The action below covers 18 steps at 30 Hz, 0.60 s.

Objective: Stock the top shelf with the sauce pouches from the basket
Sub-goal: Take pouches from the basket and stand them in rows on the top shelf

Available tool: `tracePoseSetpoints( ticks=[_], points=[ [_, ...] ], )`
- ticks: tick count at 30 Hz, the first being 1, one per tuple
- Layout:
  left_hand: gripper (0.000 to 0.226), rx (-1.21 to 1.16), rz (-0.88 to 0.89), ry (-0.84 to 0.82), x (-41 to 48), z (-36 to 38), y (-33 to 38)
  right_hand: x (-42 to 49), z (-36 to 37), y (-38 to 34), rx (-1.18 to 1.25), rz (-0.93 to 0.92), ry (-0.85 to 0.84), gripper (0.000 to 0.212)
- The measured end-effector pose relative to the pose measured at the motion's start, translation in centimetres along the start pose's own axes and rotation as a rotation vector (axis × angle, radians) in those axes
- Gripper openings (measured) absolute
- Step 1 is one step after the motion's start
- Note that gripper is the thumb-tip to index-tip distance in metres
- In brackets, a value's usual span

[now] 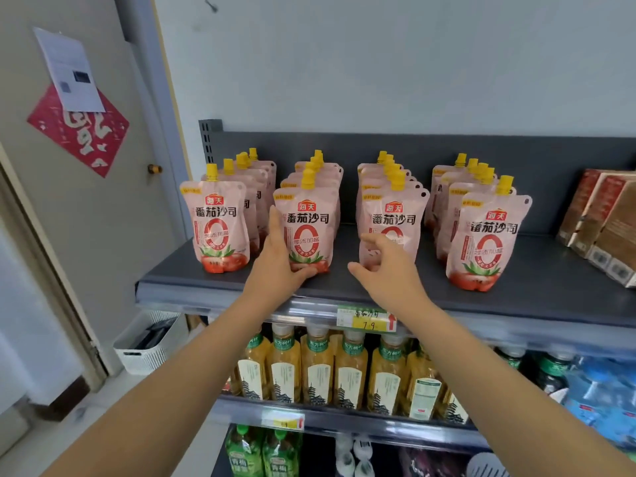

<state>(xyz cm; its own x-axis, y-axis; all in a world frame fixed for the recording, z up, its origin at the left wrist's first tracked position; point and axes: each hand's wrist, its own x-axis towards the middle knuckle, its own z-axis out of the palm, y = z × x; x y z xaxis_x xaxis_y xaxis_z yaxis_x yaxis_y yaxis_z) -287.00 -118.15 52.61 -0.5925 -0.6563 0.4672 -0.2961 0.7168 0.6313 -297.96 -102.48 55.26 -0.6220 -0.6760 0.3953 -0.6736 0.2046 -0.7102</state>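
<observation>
Tomato sauce pouches (487, 235) in four rows on the top shelf (557, 280), mid-frame.
Left hand (277, 266) fingers clasp second-row front pouch (308, 232); right hand (392, 273) fingers curl against third-row front pouch (395, 215), grip unclear.

Sauce pouches (220, 228): four front-to-back rows, all upright on the dark grey top shelf (213, 280).
Pink, yellow screw caps, red logo, big red "0", tomato print at base. Second-row front pouch (308, 228): left hand (278, 266) holds it, fingers up its left edge, thumb across its base. Third-row front pouch (395, 218): lower part hidden behind right hand (389, 266). One row left of left hand, one right of right hand. Basket (148, 352): white, slotted, on floor, well below-left of left hand.
</observation>
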Motion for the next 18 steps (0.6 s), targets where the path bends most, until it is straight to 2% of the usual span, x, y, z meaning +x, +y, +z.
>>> tracePoseSetpoints(
  ticks=[4,7,9,12,15,18],
  points=[
    [0.129,-0.111,0.031,-0.032,0.5,0.1,-0.7,2.2,3.5,-1.3,0.157,0.039,-0.052,0.073],
    [0.130,-0.137,0.057,-0.085,1.3,-0.2,-1.2,4.1,5.2,-1.9,0.244,0.076,-0.041,0.077],
    [0.130,-0.129,0.077,-0.108,1.8,-0.4,-1.4,4.9,6.3,-1.8,0.238,0.089,-0.013,0.070],
    [0.123,-0.196,0.108,-0.115,2.4,-0.9,-1.8,5.5,7.1,-1.7,0.178,0.097,0.057,0.046],
    [0.089,-0.285,0.121,-0.073,2.7,-2.0,-1.9,5.7,6.8,-1.9,0.217,0.068,0.126,0.028],
    [0.028,-0.441,0.083,-0.030,3.3,-2.8,-1.7,5.9,6.6,-2.0,0.198,0.038,0.169,0.024]
  ],
)
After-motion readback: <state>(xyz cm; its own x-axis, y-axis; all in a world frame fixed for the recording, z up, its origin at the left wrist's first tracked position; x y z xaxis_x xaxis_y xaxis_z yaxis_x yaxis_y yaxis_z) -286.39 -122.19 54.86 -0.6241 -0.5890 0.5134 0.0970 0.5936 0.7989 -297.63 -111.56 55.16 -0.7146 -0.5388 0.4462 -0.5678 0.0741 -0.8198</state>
